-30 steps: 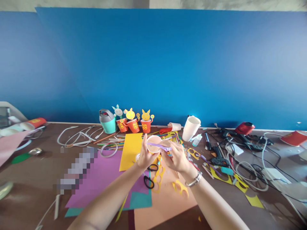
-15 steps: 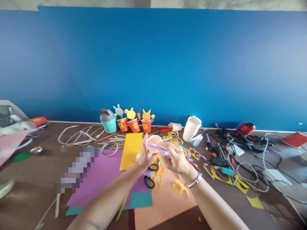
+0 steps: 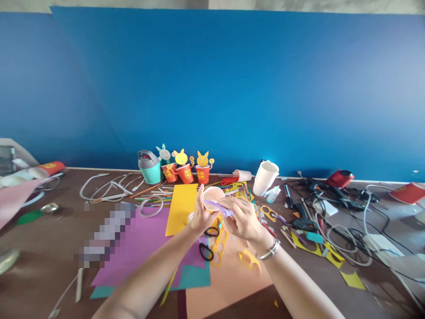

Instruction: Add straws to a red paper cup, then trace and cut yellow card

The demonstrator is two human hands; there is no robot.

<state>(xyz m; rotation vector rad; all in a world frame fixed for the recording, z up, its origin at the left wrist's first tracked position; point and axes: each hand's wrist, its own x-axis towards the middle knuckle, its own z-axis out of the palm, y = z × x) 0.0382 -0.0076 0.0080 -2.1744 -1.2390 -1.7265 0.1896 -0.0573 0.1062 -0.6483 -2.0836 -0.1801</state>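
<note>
My left hand (image 3: 201, 214) is wrapped round a paper cup (image 3: 213, 193), whose pale open mouth faces me. My right hand (image 3: 241, 217) pinches a purple strip (image 3: 217, 206) that crosses the near side of the cup's rim. The fingertips of the right hand lie close to the rim; whether the strip is fixed to the cup I cannot tell. Below the hands, scissors with black handles (image 3: 206, 251) lie on purple paper (image 3: 142, 248). Beside them is a yellow sheet with round holes cut out (image 3: 219, 248).
At the back stand red cups with animal-face cutouts (image 3: 184, 173), a teal container (image 3: 151, 170) and stacked white cups (image 3: 265, 178). To the right lie a glue gun (image 3: 303, 218), tangled cables (image 3: 348, 241) and a glue bottle (image 3: 274, 195). Peach paper (image 3: 226, 288) covers the front.
Almost nothing differs. The purple strip and my right fingers have shifted very slightly at the cup's rim; my left hand keeps its hold.
</note>
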